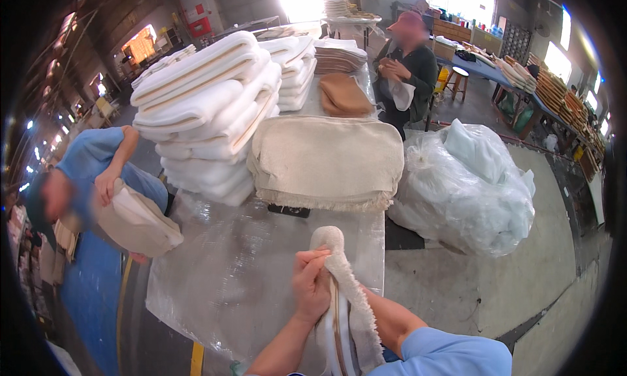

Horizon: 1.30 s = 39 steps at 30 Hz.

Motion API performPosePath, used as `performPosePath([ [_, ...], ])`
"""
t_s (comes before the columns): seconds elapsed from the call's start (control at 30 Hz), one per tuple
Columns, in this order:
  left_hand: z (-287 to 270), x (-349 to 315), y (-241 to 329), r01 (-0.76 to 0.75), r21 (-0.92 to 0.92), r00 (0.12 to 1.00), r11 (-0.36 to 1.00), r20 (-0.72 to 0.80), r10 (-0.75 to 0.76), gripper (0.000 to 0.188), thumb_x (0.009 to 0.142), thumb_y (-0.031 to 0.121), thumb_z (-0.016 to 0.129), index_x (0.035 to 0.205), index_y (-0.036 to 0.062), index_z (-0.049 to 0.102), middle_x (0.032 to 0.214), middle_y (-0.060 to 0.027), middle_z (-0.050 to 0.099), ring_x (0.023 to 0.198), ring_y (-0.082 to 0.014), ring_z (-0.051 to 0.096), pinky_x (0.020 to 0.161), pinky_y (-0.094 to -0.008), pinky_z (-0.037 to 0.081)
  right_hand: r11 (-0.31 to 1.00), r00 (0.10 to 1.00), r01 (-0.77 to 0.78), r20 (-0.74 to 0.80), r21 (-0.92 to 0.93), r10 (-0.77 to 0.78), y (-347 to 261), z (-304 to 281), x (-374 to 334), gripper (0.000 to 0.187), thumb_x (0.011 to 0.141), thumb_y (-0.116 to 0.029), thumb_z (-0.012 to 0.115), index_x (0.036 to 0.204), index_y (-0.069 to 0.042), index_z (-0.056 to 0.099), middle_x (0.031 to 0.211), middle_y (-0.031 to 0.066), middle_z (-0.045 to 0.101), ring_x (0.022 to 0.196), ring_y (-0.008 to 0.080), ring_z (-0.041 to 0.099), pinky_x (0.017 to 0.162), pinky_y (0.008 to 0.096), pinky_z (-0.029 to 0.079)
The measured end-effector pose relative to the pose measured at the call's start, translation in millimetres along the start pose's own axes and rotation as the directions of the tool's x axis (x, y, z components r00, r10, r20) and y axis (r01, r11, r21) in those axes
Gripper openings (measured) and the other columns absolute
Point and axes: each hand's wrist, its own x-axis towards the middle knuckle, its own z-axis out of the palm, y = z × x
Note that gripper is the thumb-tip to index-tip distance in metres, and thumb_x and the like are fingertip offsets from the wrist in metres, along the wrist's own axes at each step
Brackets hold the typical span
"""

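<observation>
My left hand (311, 286) is closed on the edge of a beige woven cushion cover (356, 304) with a frayed edge. Inside the cover's opening sits a white padded cushion insert (334, 333) with a brown layer along its side. The cover and insert stand on edge close to my body, the rounded end pointing away from me. From the right, my right forearm (392, 318) passes behind the cover, which hides that hand and its fingers. Farther off on the plastic-covered table (215, 278) lies a stack of folded beige covers (326, 157).
Tall stacks of white padded inserts (202, 101) rise at the table's far left. Brown fabric (345, 95) lies behind the beige stack. A big clear plastic bag (467, 186) bulges on the right. One co-worker (111, 167) handles a cushion at left; another person (408, 69) stands beyond the table.
</observation>
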Motion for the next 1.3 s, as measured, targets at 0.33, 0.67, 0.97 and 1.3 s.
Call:
performPosePath([
  [0.33,-30,-18,70,-0.119,0.078,0.987,0.99,-0.1,0.126,0.009,0.098,0.0,0.07,0.105,-0.0009,0.074,0.116,-0.0116,0.063,0.12,-0.0301,0.066,0.104,-0.0398,0.053,0.916,0.929,-0.345,-0.063,0.205,0.364,81,11,-132,0.037,0.107,-0.028,0.055,0.131,-0.002,0.064,0.126,0.011,0.07,0.109,0.0222,0.066,0.1,0.0383,0.054],
  [0.67,-36,-27,96,-0.184,0.047,0.969,0.982,-0.16,0.189,0.009,0.1,0.001,0.068,0.106,-0.0008,0.073,0.117,-0.0114,0.061,0.118,-0.0308,0.066,0.101,-0.0397,0.053,0.879,0.897,-0.382,-0.116,0.285,0.427,97,7,-206,0.042,0.108,-0.032,0.056,0.14,-0.005,0.06,0.135,0.0096,0.067,0.12,0.0221,0.063,0.108,0.0391,0.05],
  [0.97,-93,-38,65,-0.002,0.334,0.912,0.943,-0.387,0.139,0.021,0.108,0.01,0.056,0.119,-0.0021,0.069,0.131,-0.0155,0.058,0.122,-0.0272,0.06,0.106,-0.0391,0.048,0.847,0.868,-0.426,-0.12,0.317,0.482,104,8,-252,0.048,0.109,-0.036,0.056,0.148,-0.008,0.056,0.143,0.0083,0.064,0.13,0.0219,0.061,0.115,0.0398,0.047],
  [1.3,-195,-146,32,0.336,0.615,0.896,0.714,-0.441,-0.041,0.037,0.106,0.014,0.053,0.135,-0.0088,0.058,0.125,-0.0237,0.065,0.117,-0.0379,0.059,0.111,-0.0492,0.04,0.933,0.916,-0.359,-0.19,-0.003,0.352,-51,-30,-223,0.069,0.106,-0.068,0.038,0.118,-0.011,0.073,0.075,0.0066,0.071,0.051,0.0184,0.066,0.044,0.0291,0.05],
])
